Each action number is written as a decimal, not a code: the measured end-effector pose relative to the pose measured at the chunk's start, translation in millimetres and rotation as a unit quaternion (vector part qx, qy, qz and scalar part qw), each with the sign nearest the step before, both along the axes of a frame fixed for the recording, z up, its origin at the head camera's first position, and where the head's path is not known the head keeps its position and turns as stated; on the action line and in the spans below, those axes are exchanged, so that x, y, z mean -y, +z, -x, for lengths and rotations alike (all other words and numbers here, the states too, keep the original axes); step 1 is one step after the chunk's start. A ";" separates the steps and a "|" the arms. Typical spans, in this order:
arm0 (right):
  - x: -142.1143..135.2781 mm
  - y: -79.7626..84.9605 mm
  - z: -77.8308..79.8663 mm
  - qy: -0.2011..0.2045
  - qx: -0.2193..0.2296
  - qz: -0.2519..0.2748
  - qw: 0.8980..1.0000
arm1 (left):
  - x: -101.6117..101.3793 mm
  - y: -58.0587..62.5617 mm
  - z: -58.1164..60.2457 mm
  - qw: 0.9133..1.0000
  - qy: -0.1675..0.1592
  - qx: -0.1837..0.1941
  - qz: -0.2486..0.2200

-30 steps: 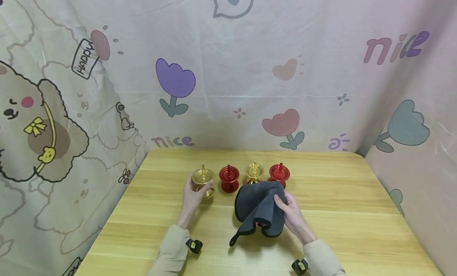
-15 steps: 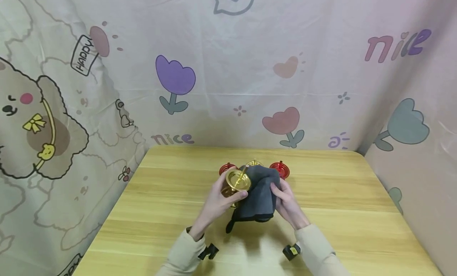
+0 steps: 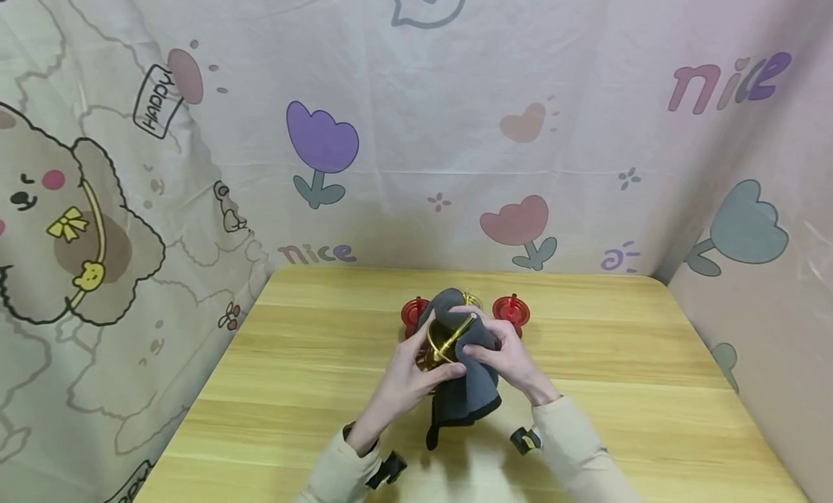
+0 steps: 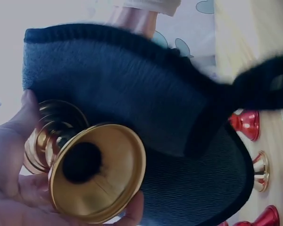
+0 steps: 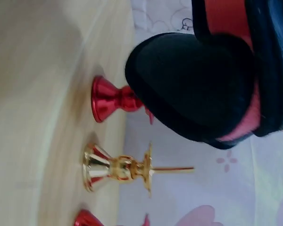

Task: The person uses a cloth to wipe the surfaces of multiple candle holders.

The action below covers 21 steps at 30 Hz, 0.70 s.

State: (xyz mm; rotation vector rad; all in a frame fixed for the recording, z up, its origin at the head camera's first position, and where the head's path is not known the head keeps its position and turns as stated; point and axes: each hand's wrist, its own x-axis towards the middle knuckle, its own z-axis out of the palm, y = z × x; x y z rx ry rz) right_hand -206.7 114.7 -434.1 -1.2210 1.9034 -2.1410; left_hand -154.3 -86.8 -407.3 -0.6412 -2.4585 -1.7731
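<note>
My left hand grips a gold spiked candlestick by its body, tilted and raised above the table. In the left wrist view its hollow flared base faces the camera, dark inside. My right hand pinches a dark grey cloth with black edging, bunched against the candlestick's dish beside the spike. The cloth hangs down below both hands, its black loop lowest. A reddish side of the cloth shows in the right wrist view, where the right hand is mostly hidden.
Behind the hands stand a red candlestick, a gold candlestick and another red candlestick, in a row on the wooden table. Cloth and hands partly cover them in the head view. A printed curtain hangs behind.
My left hand has lifted the gold candlestick from the row's left end and brought it right, tilting it. The right hand has moved the cloth onto its dish.
</note>
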 end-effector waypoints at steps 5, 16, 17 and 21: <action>-4.6 8.4 0.6 0.016 -0.021 -0.056 0.998 | 0.5 1.9 -2.5 1.000 -0.023 -0.013 0.010; -3.9 8.7 2.8 0.009 -0.045 -0.063 0.997 | -2.2 -0.3 -4.0 0.999 -0.027 -0.018 0.019; -3.5 7.9 3.2 0.005 -0.051 -0.065 0.997 | -2.4 -0.8 -4.1 0.999 -0.027 -0.016 0.021; -2.0 3.8 4.1 -0.019 -0.081 -0.072 0.994 | -4.4 -2.2 -4.6 0.999 -0.025 0.000 0.024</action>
